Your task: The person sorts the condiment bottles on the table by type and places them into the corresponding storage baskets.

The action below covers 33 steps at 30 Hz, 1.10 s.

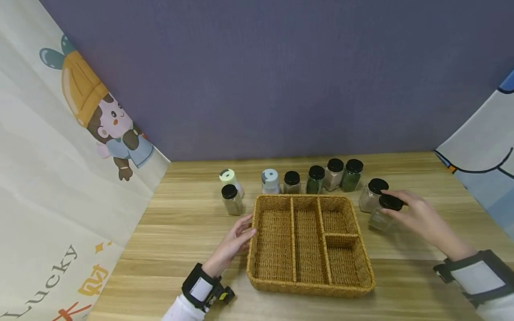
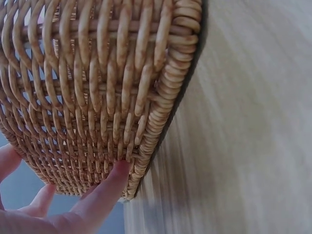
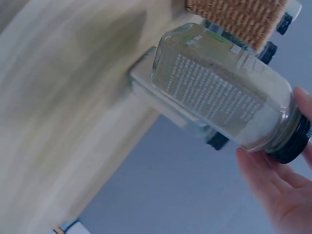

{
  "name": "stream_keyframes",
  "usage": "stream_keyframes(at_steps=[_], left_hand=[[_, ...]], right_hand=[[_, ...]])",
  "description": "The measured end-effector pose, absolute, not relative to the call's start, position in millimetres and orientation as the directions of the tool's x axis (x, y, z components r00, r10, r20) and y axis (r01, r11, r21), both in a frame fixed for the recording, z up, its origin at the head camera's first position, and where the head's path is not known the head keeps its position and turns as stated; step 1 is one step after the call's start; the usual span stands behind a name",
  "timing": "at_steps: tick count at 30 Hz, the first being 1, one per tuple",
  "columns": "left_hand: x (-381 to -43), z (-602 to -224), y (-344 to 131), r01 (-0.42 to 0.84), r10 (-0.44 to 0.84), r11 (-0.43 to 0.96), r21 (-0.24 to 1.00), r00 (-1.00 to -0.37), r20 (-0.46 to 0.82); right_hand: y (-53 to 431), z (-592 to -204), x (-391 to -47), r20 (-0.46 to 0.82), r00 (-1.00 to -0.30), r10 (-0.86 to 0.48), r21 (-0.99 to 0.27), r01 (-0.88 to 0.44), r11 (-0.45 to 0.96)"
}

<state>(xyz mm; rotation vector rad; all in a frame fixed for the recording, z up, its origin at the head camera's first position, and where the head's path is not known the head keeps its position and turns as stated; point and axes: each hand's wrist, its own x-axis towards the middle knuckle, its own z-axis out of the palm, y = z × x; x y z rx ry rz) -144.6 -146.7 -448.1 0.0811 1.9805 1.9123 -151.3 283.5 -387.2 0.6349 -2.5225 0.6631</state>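
Note:
My right hand (image 1: 419, 218) pinches a glass spice jar (image 3: 209, 87) by its black lid. In the head view the jar tilts beside another black-lidded jar (image 1: 368, 198); the right wrist view shows printed text on its side and pale powder inside. With relaxed fingers, my left hand (image 1: 230, 245) touches the left outer wall of a woven basket (image 1: 311, 289). One fingertip (image 2: 121, 168) presses low on the weave in the left wrist view. The basket has two long compartments and two small ones on the right, with nothing in them.
Behind the basket stands a row of black-lidded jars, including a green-filled one (image 1: 351, 176), and a white-topped shaker (image 1: 270, 180). At the left are a light-green-topped shaker (image 1: 229, 176) and a jar (image 1: 232, 200). A dark partition (image 1: 281, 89) borders the wooden table (image 1: 180, 214).

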Motion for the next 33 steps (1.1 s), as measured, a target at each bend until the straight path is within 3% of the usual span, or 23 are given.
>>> stream_keyframes(at_steps=[33], left_hand=[[-144, -449, -147, -0.245, 0.295, 0.014, 0.969, -0.925, -0.238]], right_hand=[[244, -333, -168, 0.550, -0.710, -0.440, -0.251, -0.643, 0.723]])
